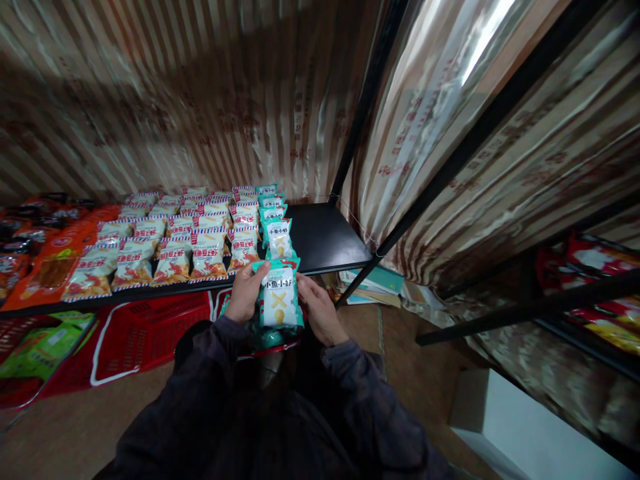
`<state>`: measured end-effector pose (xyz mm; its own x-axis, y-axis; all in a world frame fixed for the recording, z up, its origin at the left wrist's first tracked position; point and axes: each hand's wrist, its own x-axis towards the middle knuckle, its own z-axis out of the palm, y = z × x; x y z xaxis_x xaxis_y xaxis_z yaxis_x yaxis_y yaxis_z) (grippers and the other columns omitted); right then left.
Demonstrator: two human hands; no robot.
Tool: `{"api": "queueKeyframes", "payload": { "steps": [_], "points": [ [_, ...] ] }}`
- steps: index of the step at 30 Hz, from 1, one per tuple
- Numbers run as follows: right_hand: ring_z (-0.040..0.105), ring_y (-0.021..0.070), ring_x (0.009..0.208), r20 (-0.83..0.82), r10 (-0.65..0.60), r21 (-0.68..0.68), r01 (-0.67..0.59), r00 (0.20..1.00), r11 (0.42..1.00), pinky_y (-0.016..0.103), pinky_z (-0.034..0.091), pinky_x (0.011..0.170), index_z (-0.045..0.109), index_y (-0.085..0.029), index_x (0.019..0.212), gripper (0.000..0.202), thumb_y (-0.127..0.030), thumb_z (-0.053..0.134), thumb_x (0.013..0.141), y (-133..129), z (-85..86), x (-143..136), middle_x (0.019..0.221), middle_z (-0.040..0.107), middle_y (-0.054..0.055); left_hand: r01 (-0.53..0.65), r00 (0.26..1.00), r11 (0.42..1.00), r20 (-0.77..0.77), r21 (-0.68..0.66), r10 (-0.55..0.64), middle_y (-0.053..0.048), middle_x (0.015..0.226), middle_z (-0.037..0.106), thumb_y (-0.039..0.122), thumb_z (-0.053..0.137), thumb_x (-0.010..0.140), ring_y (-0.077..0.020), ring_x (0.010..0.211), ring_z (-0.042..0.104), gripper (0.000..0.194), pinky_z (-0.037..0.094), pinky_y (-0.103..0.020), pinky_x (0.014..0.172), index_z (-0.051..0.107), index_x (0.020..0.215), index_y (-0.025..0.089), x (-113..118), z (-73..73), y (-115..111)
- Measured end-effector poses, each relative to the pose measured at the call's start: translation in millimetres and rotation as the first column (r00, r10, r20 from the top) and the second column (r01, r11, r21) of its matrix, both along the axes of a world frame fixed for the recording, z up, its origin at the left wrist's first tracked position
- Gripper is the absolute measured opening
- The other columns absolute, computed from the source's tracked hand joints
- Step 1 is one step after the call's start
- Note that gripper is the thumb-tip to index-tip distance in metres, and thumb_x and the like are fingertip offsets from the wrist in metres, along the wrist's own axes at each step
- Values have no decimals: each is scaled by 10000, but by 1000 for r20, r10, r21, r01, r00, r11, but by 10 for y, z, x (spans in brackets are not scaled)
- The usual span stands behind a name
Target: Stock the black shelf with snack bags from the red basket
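Between my two hands I hold a teal-and-white snack bag point(279, 300) upright by its upper side edges, in front of the shelf's front edge. The fingers of my left hand point(243, 293) pinch its left side, and my right hand point(320, 308) grips its right side. Just beyond it a column of matching teal snack bags point(279, 238) runs back along the black shelf point(325, 237). To their left stand rows of white snack bags point(207, 255) with red lettering. Below the held bag, more teal packaging point(265, 337) shows in part, low between my arms.
Orange packets point(60, 260) fill the shelf's left end. Red baskets point(145, 333) stand on the floor beneath, one with green packets point(45, 350). Black posts point(425, 217) rise at the right. A white box point(540, 427) and books point(375, 280) lie on the floor.
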<state>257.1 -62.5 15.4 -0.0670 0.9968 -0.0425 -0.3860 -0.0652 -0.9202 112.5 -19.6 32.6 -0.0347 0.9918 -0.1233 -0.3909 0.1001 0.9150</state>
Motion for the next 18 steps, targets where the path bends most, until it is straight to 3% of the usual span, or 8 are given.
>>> {"api": "queueKeyframes", "payload": {
  "steps": [5,8,13,18],
  "points": [
    [672,231,857,-33,-53,-19,52,998,998,370,549,775,634,-203,1034,506,-470,759,623,94,85,-38,967,720,42,-6,996,1000,-84,15,7,-12,687,666,497,753,577,-161,665,613,401,478,-275,632,654,762,155,127,38,-3],
    [678,229,823,-53,-94,-31,92,994,995,370,553,750,633,-198,1003,481,-450,765,615,128,93,2,909,728,34,37,997,999,-73,21,-36,-21,736,677,508,739,595,-175,711,628,431,483,-286,660,667,847,166,159,86,13],
    [676,237,848,-66,-197,-44,195,978,980,371,548,748,631,-196,958,455,-460,758,610,234,107,144,840,732,26,108,987,993,-116,-50,-113,-58,1025,675,490,705,664,-195,959,620,420,485,-273,740,644,969,207,210,87,-43],
    [674,226,846,-66,-207,-40,204,976,978,351,541,749,627,-186,963,452,-438,762,613,321,103,239,857,731,33,163,986,986,-37,-29,-164,-87,1019,682,432,739,651,-215,953,638,502,492,-332,835,589,1063,188,320,70,-127]
  ]
}}
